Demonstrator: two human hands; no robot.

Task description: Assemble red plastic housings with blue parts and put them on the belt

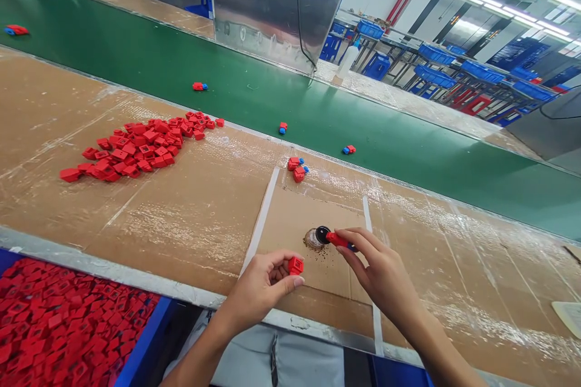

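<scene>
- The small red plastic piece (295,265) was square and boxy. It was pinched between the thumb and fingertips of the left hand (261,284), just above the near edge of the cardboard (290,217).
- The red-handled tool (338,239) had a short red grip, a touch of blue at its rear and a round black head. The right hand (381,269) held it by the fingertips, roughly level, head pointing left.
- Its black head sat at a small round shiny dish (311,240) on the cardboard, ringed by dark specks; whether they touched could not be told.
</scene>
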